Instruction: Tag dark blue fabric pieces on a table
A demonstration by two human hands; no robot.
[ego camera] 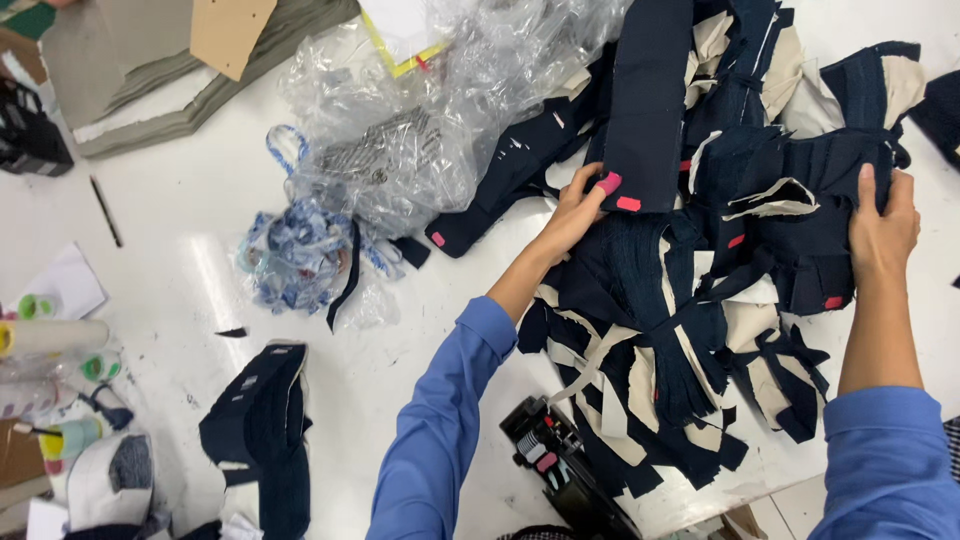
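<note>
Under pile (690, 300) | left hand (575, 212), right hand (882, 225) fingers hidden

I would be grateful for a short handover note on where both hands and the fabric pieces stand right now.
Left hand: grip on the left edge of the navy fabric pile, by a pink sticker.
Right hand: grip on the pile's right edge.
The pile, navy and cream cut pieces with pink stickers, lies on the white table.
A separate navy bundle lies to the left; clear plastic bags above; a black tagging gun at the near edge.
Done and left: cannot tell from this view.
</note>
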